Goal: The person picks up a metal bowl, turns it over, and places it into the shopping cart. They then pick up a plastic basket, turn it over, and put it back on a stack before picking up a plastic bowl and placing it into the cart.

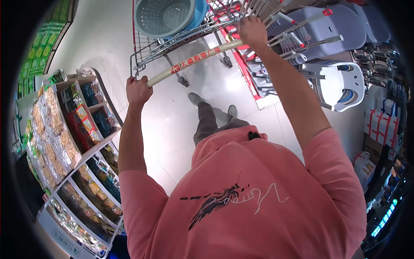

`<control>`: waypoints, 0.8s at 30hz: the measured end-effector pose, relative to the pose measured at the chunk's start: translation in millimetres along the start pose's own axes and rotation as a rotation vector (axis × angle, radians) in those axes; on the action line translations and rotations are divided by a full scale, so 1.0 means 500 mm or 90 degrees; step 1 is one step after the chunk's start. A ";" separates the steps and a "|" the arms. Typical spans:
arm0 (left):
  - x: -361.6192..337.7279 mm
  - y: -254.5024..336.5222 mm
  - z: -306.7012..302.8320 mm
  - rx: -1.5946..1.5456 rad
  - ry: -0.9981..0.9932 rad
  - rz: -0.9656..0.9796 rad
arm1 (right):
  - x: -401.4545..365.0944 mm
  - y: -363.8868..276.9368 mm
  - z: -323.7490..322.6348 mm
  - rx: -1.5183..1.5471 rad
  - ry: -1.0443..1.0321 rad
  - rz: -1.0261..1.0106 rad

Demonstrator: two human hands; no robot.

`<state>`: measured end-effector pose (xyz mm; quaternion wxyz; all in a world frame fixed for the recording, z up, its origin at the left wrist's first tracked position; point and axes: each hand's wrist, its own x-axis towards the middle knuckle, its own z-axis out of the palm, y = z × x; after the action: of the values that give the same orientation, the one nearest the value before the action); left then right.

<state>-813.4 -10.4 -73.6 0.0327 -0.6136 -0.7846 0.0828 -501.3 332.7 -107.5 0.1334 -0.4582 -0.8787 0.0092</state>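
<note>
A shopping cart (148,58) stands ahead of me, with a cream handle bar (196,61) that carries red lettering. My left hand (139,90) is wrapped round the bar's left end. At the right end, my right hand (252,32) is closed round the bar near the metal frame. Inside the cart sit a grey perforated plastic basket (166,17) and a blue basin (199,15), the basin partly hidden behind the basket.
On the left is a display shelf (82,159) of bagged goods, with green packages (41,52) beyond. Stacked grey plastic stools (319,30) and a white plastic seat (336,86) stand close on the right, by a red-edged platform (246,75). Pale floor tiles (159,129) run between.
</note>
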 end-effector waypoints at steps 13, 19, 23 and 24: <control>0.217 -0.217 0.026 -0.008 0.020 0.017 | 0.222 -0.170 0.018 0.035 -0.385 0.018; 0.322 -0.299 0.033 -0.021 0.013 0.013 | 0.329 -0.204 0.073 0.036 -0.353 0.032; 0.395 -0.359 0.059 -0.012 0.052 0.031 | 0.410 -0.223 0.097 0.060 -0.331 0.050; 0.415 -0.365 0.056 -0.013 0.056 0.032 | 0.424 -0.224 0.101 0.076 -0.313 0.047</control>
<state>-1043.2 145.2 -80.7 0.0592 -0.6367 -0.7673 0.0484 -718.9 444.1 -92.6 -0.0580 -0.4656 -0.8651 0.1773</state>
